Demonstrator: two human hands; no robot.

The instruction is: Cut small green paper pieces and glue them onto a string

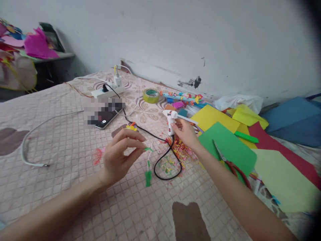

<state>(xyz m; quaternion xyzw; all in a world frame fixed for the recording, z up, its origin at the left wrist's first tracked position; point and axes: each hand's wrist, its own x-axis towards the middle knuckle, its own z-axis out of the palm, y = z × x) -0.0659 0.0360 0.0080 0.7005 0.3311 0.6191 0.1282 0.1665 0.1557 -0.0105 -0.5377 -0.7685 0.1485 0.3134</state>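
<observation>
My left hand (122,154) pinches a small green paper piece (148,149) between thumb and fingertips. Close below it is a thin white strand with green paper bits (148,178) on it; whether it joins the pinched piece I cannot tell. In my right hand (185,131) is a white glue gun (171,122), its nozzle pointing left and a glue stick (187,118) jutting from its back. The gun's black cord (154,167) loops on the cloth between my hands. Just beyond my left fingers shows a yellow and orange paper flower (131,127), partly hidden.
Paper scraps (184,150) lie under my right hand. To the right are coloured sheets (223,144) with red-handled scissors (232,167). Farther back are a tape roll (150,95), a phone (107,117), a power strip (96,93) and a decorated blue stick (182,97).
</observation>
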